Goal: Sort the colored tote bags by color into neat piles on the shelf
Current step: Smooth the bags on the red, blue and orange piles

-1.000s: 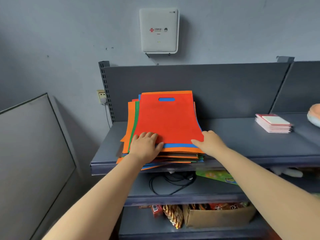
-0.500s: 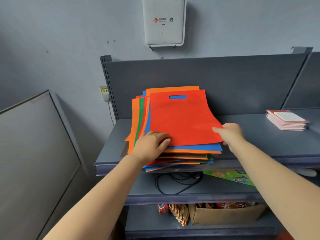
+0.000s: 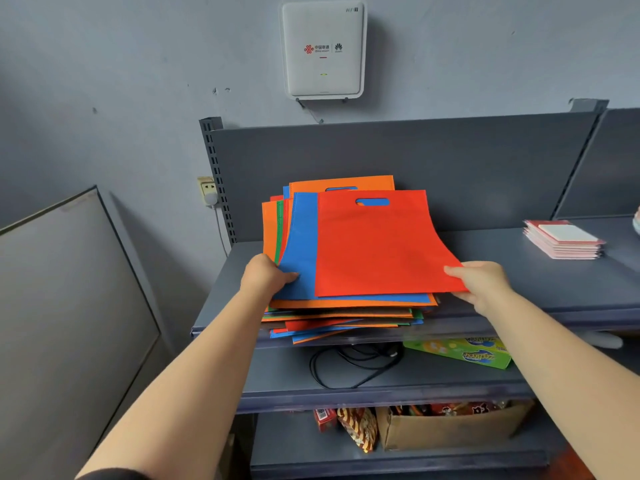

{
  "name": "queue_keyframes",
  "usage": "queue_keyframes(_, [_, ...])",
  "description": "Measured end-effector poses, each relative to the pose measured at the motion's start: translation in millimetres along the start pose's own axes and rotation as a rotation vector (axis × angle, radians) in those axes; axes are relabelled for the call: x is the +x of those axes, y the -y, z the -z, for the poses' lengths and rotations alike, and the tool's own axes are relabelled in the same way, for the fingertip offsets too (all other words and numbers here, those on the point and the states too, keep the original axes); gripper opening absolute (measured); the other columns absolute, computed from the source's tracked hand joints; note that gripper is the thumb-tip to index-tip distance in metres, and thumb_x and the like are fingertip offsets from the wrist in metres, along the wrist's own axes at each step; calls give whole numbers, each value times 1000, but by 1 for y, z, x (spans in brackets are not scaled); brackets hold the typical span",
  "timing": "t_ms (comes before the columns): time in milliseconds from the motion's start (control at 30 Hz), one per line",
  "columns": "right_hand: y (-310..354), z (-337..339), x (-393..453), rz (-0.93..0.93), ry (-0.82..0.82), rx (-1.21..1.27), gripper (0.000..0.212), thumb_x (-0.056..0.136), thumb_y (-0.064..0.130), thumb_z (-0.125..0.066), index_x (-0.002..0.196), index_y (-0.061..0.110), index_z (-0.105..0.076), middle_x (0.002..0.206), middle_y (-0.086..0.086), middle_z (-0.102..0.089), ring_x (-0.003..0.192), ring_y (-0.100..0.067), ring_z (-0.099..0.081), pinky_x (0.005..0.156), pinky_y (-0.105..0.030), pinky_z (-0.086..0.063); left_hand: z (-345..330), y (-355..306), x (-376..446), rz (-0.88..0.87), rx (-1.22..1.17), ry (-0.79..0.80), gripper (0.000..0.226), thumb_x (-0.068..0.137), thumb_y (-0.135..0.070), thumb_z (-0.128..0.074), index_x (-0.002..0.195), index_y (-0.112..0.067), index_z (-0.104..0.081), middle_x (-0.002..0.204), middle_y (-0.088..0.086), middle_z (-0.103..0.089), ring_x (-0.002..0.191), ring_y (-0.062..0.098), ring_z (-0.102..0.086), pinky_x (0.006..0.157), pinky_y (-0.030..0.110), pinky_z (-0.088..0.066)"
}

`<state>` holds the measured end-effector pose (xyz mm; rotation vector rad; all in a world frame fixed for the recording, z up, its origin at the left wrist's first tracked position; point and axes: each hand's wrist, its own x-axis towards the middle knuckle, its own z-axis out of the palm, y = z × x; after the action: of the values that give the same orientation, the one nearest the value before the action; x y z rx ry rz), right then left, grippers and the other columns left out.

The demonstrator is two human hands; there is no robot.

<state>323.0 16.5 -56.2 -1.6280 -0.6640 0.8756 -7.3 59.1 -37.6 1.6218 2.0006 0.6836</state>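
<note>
A mixed stack of flat tote bags (image 3: 343, 315) in orange, blue, green and red lies on the left part of the grey top shelf (image 3: 540, 289). The red top bag (image 3: 377, 247) sits shifted to the right over the stack's edge, and my right hand (image 3: 481, 282) pinches its lower right corner. A blue bag (image 3: 301, 251) lies exposed just beneath it. My left hand (image 3: 266, 275) rests on the stack's left front corner, its fingers curled over the blue bag's corner.
A pile of pink and white cards (image 3: 562, 239) lies on the shelf to the right. Below are a black cable (image 3: 349, 365), a green box (image 3: 464, 353), a cardboard box (image 3: 450, 427) and snack packets. A white router (image 3: 323, 50) hangs on the wall above. A grey panel (image 3: 69, 306) leans at left.
My right hand has taken the red bag's corner and drawn the bag to the right, uncovering the blue bag under it. My left hand has shifted left to the stack's corner.
</note>
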Motion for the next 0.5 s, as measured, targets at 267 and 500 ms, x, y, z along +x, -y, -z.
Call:
queue_keyframes(267, [-1, -14, -9, 253, 2, -348, 22, 85, 10, -67, 91, -12, -67, 92, -26, -68, 89, -39, -63, 79, -47, -51, 17, -2, -10, -90, 131, -110, 10, 83, -3, -56, 75, -7, -53, 79, 12, -51, 73, 26, -43, 63, 28, -35])
queue_keyframes(500, [-4, -18, -15, 275, 57, -18, 31, 90, 2, -58, 119, 8, -66, 114, -7, -68, 103, -22, -63, 90, -35, -49, 37, 24, -43, -273, -32, -333, 33, 88, 1, -47, 111, -10, -68, 95, 18, -68, 73, 23, -51, 57, 16, -31])
